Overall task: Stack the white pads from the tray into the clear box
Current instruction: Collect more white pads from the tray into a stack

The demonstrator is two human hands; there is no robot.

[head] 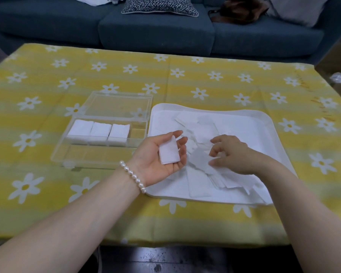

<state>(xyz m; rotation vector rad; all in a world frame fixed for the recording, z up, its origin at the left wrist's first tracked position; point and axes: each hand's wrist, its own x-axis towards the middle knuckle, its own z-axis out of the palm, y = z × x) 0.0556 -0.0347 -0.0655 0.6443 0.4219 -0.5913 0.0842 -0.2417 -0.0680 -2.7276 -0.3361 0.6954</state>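
Here the left hand (pixel 161 154) cradles a pad (pixel 169 153) palm-up; right hand (pixel 231 152) fingers claw the pile (pixel 201 164).

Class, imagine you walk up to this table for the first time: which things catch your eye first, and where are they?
The yellow daisy cloth covers the whole table. On it, right of centre, a white tray holds a loose heap of pads; the right hand reaches into the heap, while the left hand, palm up, carries a small stack. Left of the tray lies the open clear box, with three pad stacks in its far row.
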